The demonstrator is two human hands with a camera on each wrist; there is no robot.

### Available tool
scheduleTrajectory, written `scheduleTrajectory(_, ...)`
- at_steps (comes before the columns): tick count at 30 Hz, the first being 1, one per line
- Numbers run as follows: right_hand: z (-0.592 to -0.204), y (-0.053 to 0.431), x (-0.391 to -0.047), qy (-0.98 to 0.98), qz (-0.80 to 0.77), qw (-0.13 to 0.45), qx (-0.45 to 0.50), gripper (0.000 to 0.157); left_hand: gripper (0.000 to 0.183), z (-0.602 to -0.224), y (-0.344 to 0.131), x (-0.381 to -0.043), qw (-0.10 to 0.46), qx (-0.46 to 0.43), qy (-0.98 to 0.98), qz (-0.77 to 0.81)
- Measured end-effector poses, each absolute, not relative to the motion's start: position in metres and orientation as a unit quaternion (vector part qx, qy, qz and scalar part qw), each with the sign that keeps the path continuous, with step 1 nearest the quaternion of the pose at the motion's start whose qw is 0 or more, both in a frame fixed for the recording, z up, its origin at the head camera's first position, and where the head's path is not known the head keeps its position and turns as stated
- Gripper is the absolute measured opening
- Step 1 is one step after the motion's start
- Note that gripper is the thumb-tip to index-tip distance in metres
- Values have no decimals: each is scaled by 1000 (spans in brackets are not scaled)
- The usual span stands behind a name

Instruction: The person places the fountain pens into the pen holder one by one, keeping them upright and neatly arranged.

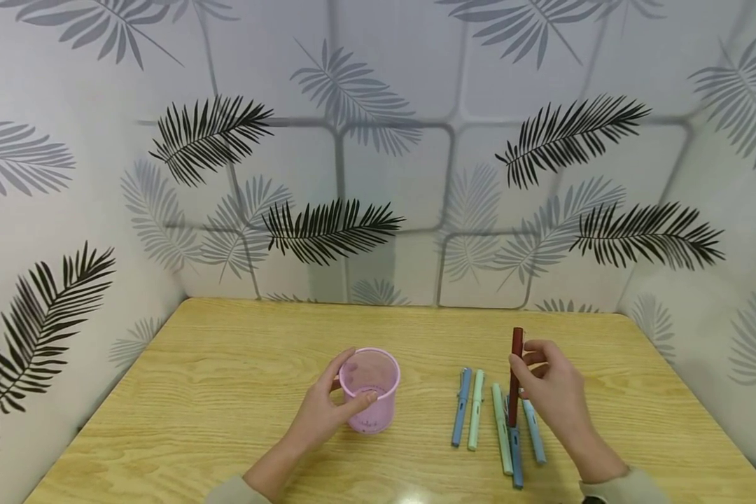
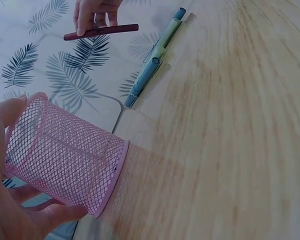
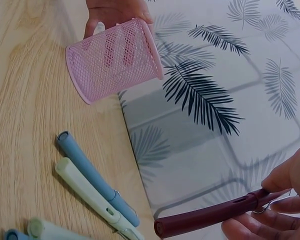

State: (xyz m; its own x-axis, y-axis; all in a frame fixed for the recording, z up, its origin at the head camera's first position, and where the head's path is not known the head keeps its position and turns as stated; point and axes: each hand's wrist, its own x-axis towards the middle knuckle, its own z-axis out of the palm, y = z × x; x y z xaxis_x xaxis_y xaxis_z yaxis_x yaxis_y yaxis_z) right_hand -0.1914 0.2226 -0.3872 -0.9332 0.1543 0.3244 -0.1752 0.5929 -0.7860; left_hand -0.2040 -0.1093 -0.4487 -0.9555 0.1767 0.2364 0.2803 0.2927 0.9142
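My left hand (image 1: 327, 406) grips a pink mesh pen holder (image 1: 373, 413) standing on the table, thumb on the near side and fingers round the far side. Nothing shows inside the holder. In my right hand (image 1: 554, 385) a dark red pen (image 1: 515, 378) is pinched near its upper end, upright above the other pens. The right wrist view shows the dark red pen (image 3: 205, 217) clear of the wood, its clip by my fingers. Below it lie a green pen (image 1: 502, 430), a blue pen (image 1: 516, 458) and a light blue pen (image 1: 533, 432).
Between the holder and my right hand, another blue pen (image 1: 460, 408) and a pale green pen (image 1: 475, 411) lie side by side on the wooden table (image 1: 239, 364). A leaf-patterned covering (image 1: 365, 182) rises behind the table and along both sides.
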Motion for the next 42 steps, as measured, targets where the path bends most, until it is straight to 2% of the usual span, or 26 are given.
scheduleTrajectory(14, -387, 198, -199, -846, 473, 237, 61, 27, 76, -449, -110, -203, 51, -143, -807, -571)
scheduleTrajectory(21, -386, 181, -204, -830, 494, 245, 81, 27, 75, -450, -109, -202, 49, -139, -802, -579)
scheduleTrajectory(33, -380, 153, -206, -807, 532, 233, 106, 29, 72, -411, -105, -179, 41, -141, -800, -581)
scheduleTrajectory(42, -373, 130, -208, -768, 578, 242, 134, 28, 75, -431, -106, -192, 51, -136, -798, -585)
